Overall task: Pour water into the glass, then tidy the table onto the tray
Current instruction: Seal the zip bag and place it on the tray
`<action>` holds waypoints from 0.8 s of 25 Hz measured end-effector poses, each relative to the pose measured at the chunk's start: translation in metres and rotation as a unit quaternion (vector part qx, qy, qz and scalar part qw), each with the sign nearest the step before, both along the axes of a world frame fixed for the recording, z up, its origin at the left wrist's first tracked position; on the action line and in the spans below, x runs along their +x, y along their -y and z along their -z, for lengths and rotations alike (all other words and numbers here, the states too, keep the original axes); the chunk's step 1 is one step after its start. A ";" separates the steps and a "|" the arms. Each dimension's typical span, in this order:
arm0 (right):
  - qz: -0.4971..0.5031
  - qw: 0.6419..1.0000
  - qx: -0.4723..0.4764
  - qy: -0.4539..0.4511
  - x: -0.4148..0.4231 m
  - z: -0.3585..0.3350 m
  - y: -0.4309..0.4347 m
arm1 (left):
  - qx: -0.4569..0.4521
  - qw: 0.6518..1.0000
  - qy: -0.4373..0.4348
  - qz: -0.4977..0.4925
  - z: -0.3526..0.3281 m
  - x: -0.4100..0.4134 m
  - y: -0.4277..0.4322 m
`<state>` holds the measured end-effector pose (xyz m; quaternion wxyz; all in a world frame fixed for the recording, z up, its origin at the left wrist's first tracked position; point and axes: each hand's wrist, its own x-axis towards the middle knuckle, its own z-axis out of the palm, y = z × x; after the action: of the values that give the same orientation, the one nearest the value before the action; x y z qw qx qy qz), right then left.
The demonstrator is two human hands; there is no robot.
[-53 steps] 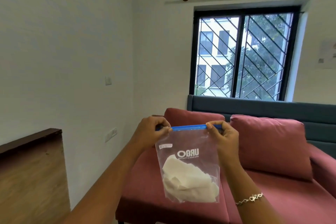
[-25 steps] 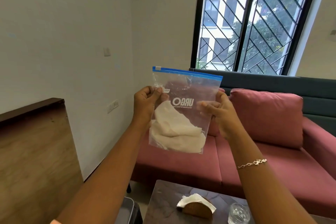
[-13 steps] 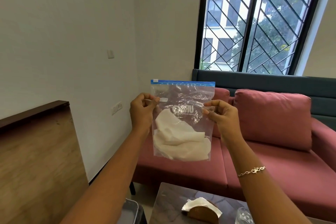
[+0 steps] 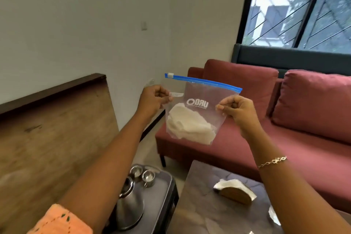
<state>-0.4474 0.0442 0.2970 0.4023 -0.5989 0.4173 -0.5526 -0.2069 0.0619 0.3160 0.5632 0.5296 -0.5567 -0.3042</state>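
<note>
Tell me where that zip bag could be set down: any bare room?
The zip bag could go on the tray, on the bare strip along its right side, beside the steel kettle; the two steel cups crowd its far end. The table is also bare left of the napkin holder.

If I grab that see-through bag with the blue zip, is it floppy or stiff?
Probably floppy: the clear plastic zip bag wrinkles and tilts between the left hand and right hand pinching its sides. Likely light, since it seems to hold only crumpled white tissue.
</note>
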 end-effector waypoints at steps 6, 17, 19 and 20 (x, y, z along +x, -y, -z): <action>-0.034 0.990 0.073 -0.114 0.084 0.068 0.026 | 0.116 0.992 0.039 -0.014 0.060 0.089 0.011; -0.062 0.940 0.149 -0.301 0.215 0.214 0.069 | 0.247 0.966 -0.063 -0.043 0.234 0.215 0.057; -0.075 0.930 0.176 -0.313 0.230 0.238 0.077 | 0.275 0.958 -0.065 -0.040 0.263 0.231 0.067; -0.079 0.926 0.191 -0.315 0.236 0.250 0.081 | 0.285 0.956 -0.061 -0.039 0.276 0.237 0.072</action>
<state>-0.2117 -0.0370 0.0472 0.3992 -0.6852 0.5713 -0.2115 0.0301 -0.0098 0.0399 0.4329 0.6697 -0.3905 -0.4600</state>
